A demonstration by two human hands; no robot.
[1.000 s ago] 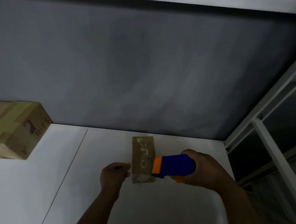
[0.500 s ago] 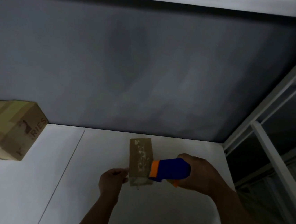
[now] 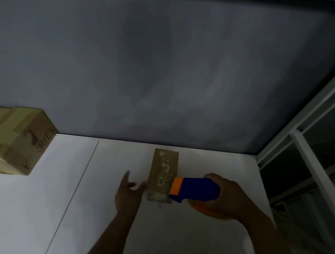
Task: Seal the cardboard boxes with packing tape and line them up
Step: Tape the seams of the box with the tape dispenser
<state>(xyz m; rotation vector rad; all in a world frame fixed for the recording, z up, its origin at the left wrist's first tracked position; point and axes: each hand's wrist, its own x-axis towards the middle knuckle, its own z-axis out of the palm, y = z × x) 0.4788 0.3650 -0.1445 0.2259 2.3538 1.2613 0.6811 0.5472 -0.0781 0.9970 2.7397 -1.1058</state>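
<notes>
Cardboard box [image 3: 163,173] seemingly lies lengthwise toward the wall [image 3: 168,65].

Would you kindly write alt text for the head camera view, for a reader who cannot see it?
The right hand grips a blue and orange tape dispenser at a small cardboard box on a white table, the open left hand beside it. A larger taped box sits far left.

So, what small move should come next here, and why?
Probably the left hand should press flat against the small cardboard box to steady it. That hand is open beside the box's left side and grips nothing, while the right hand holds the tape dispenser at the box's near end. The box is small, so pulling the tape could drag it.
</notes>
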